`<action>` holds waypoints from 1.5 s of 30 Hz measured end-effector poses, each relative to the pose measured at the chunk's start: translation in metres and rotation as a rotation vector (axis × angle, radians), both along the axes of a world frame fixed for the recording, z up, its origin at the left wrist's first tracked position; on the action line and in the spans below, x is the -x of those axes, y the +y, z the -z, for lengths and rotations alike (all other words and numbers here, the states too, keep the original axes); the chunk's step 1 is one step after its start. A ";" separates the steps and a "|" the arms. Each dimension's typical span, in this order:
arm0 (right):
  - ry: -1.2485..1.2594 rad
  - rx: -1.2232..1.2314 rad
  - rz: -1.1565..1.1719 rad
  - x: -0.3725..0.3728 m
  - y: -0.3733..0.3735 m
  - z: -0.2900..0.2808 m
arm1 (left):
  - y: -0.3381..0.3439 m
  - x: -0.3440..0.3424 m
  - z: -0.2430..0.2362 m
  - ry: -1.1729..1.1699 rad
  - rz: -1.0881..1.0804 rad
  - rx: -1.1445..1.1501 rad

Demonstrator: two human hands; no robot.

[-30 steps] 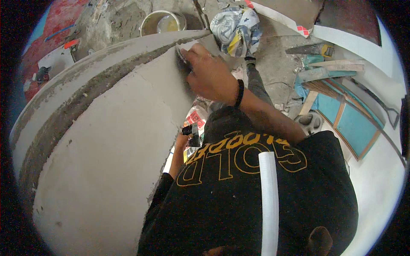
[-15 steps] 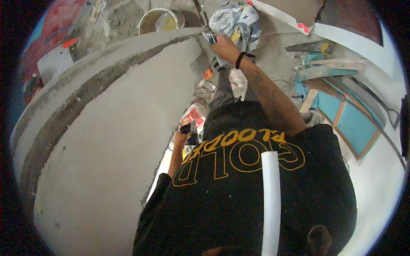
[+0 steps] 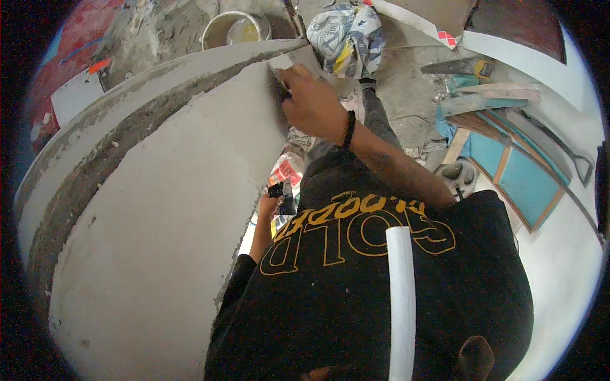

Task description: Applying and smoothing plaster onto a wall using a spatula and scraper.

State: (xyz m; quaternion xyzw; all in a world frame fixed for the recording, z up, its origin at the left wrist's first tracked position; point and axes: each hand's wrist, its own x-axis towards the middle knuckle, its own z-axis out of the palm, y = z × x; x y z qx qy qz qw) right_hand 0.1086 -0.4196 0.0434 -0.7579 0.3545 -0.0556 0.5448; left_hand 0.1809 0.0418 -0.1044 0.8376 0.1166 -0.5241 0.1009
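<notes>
My right hand (image 3: 311, 105) is closed on a flat scraper (image 3: 280, 62), whose pale blade lies against the top right part of the smooth grey plastered wall (image 3: 152, 203). Most of the scraper's handle is hidden by the fingers. Lower down, beside the wall's right edge, my left hand (image 3: 268, 206) grips a black-handled tool (image 3: 276, 190) with a flat dark plate; its exact kind is unclear. A rough, darker band (image 3: 121, 143) curves along the plaster's upper left side.
A whitish bucket (image 3: 235, 30) stands beyond the wall's top edge, near a patterned plastic bag (image 3: 343, 38). On the right lie a handsaw (image 3: 457, 66), wood strips (image 3: 495, 95) and a blue-panelled wooden frame (image 3: 524, 184). Littered packaging (image 3: 286, 168) lies beside my legs.
My right hand has come down and left with the scraper, from the wall's top right corner onto the plaster. The left hand stays nearly in place.
</notes>
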 end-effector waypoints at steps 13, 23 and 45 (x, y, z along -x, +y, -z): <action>0.122 -0.247 0.075 0.014 -0.038 0.063 | -0.002 -0.011 0.002 -0.051 0.092 0.171; 0.090 -0.035 -0.298 -0.022 -0.025 0.085 | -0.029 0.005 -0.029 -0.047 -0.064 0.196; -0.390 -0.171 -0.557 -0.031 -0.152 0.148 | 0.017 0.061 -0.061 -0.036 -0.271 -0.127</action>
